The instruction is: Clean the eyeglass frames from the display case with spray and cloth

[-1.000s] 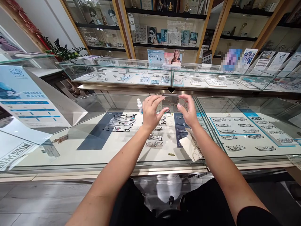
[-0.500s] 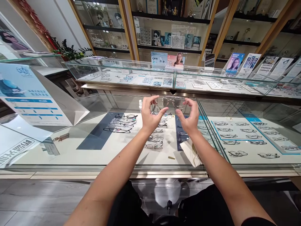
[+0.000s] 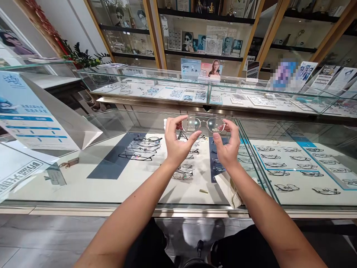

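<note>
A pair of thin-rimmed eyeglasses (image 3: 204,121) is held up above the glass display case (image 3: 97,203), lenses facing me, with small print on the clear lenses. My left hand (image 3: 177,141) grips the left side of the frame, fingertips at its outer edge and thumb below the lens. On the other side, my right hand (image 3: 228,143) holds the right edge the same way. The temples are mostly hidden by my fingers. Beneath my right wrist lies a cream cleaning cloth (image 3: 226,188). A small gold-coloured bar (image 3: 203,191) rests left of the cloth.
Several eyeglasses (image 3: 141,148) sit in rows in the case, with more frames (image 3: 287,187) to the right. A folded cardboard sign (image 3: 47,111) stands at left. Behind my hands is a white bottle (image 3: 165,123), mostly hidden. A second glass counter (image 3: 150,97) runs across the back.
The eyeglasses have tilted so their lenses face me more fully, and both hands are slightly lower and farther apart. The head view has shifted a little.
</note>
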The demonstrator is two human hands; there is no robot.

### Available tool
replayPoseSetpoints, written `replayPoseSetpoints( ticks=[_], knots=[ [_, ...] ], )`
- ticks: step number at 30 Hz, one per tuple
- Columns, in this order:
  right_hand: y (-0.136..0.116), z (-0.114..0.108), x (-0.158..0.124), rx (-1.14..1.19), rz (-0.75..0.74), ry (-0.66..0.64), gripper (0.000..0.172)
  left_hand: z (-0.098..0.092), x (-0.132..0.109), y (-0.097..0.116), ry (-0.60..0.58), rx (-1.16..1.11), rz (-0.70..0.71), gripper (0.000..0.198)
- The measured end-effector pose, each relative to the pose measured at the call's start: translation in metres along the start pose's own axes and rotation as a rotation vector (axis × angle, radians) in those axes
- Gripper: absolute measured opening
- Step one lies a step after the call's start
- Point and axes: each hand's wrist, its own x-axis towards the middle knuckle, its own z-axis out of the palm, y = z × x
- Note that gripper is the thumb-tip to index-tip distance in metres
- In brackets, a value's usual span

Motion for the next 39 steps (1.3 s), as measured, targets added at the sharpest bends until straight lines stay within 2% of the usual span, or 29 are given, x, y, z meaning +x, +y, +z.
replayPoseSetpoints(
  ticks=[10, 16, 24, 32, 39],
  knots=[
    [0.003, 0.002, 0.002, 0.095, 0.065, -0.049, 0.048, 0.0, 0.0, -0.002, 0.017, 0.033, -0.003, 0.063],
    [0.003, 0.002, 0.003, 0.102, 0.042, -0.059, 0.051, 0.001, 0.0, -0.002, 0.031, 0.052, 0.012, 0.067],
    [0.007, 0.005, 0.002, 0.115, 0.008, -0.057, 0.044, 0.001, -0.001, -0.003, 0.022, 0.036, 0.023, 0.061],
    [0.006, 0.005, 0.002, 0.08, 0.056, -0.046, 0.05, 0.001, -0.003, -0.01, -0.008, 0.075, 0.007, 0.075],
    [0.005, 0.002, 0.002, -0.019, -0.006, 0.006, 0.05, 0.005, -0.008, -0.015, 0.002, 0.073, -0.029, 0.079]
  ],
)
